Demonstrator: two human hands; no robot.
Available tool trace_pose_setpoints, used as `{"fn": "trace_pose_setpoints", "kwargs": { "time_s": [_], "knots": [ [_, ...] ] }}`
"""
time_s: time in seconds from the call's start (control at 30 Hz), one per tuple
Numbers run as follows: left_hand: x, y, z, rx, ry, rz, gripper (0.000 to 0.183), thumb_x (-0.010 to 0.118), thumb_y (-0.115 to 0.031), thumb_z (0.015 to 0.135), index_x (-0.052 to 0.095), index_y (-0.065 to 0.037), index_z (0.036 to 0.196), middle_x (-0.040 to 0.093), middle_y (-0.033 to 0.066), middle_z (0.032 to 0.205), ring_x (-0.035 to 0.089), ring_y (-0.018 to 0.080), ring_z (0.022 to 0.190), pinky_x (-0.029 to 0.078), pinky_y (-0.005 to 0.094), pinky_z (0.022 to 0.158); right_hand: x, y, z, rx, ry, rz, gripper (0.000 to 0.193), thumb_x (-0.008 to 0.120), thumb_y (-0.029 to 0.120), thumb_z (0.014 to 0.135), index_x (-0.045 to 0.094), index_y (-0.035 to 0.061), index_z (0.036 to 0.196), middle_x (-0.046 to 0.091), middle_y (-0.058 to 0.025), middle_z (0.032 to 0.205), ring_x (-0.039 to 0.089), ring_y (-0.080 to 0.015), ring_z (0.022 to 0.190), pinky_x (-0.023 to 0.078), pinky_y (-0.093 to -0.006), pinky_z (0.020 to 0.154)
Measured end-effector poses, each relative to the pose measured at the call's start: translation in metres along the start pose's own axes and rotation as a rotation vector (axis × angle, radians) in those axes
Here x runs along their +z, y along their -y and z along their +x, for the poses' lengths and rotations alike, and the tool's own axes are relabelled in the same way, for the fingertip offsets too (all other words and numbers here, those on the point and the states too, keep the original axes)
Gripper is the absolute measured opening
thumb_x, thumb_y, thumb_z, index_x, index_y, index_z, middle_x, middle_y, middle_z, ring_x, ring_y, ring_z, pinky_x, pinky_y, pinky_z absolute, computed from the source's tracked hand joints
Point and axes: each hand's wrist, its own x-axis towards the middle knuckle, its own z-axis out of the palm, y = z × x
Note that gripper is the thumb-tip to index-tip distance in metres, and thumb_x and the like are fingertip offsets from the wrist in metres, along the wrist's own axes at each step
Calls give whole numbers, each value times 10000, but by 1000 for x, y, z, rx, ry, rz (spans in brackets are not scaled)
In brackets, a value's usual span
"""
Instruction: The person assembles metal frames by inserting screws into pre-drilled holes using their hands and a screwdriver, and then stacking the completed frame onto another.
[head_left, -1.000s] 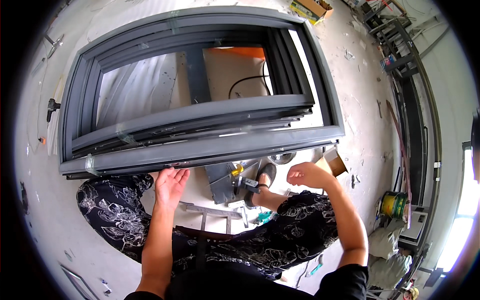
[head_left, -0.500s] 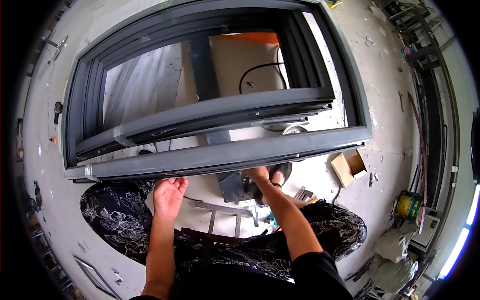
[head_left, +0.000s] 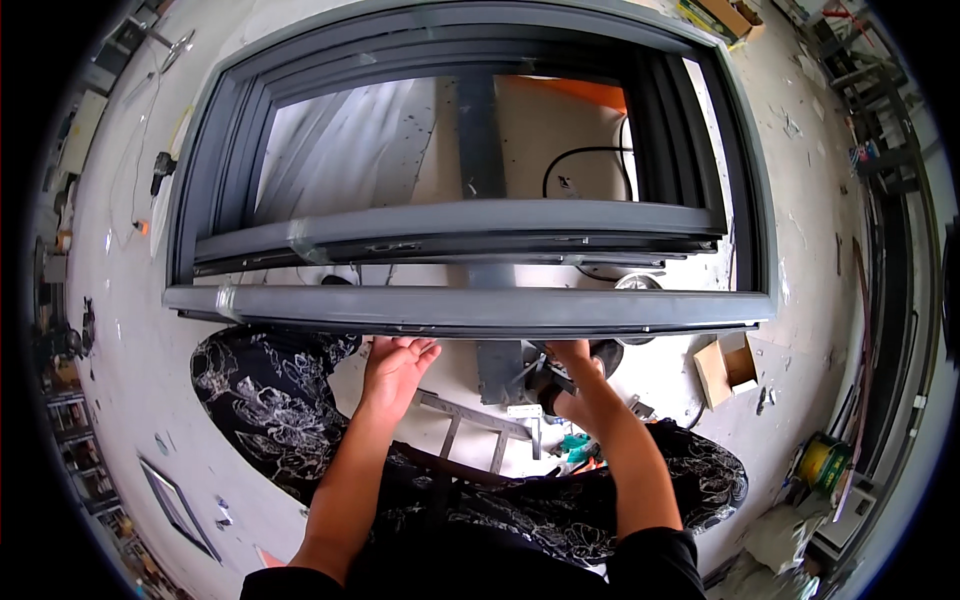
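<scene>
Holding the grey aluminium window frame (head_left: 470,305) by its near bottom rail, your left hand (head_left: 395,365) is spread flat beneath it and your right hand (head_left: 570,365) curled under; likely heavy, stiff, glazing fragile, so grip the rail.

Both bare forearms rise from the lower edge toward the middle of the frame. The left hand (head_left: 395,365) is flat, palm up, fingers spread and pointing upward. The right hand (head_left: 570,375), right of centre, has its fingers curled, knuckles facing up
</scene>
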Motion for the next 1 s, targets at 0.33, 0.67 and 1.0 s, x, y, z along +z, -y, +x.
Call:
{"fn": "trace_pose_setpoints", "kwargs": {
  "time_s": [0.33,0.67,1.0],
  "knots": [
    [4,-2,2,-20,-95,413,240,577,-193,987,502,-132,1207,626,63,1119,653,200,1016,515,357,858,-62,115,-97,181,624,1176,626,671,79,788,494,57,1389,589,-54,1246,577,-181,1083,522,-392,892],
    [4,-4,0,-77,-134,576,397,518,-394,1010,432,-149,1310,606,78,1147,703,191,844,549,276,631,-40,186,-93,24,494,1270,324,751,102,783,631,57,1081,647,-59,985,618,-199,903,518,-373,809],
    [6,1,3,-70,89,400,415,586,-222,990,411,-135,1356,546,43,1240,596,172,1059,487,334,926,-59,208,-102,-242,347,897,210,749,108,769,696,30,957,682,-58,882,611,-166,819,490,-306,781]
  ]
}}
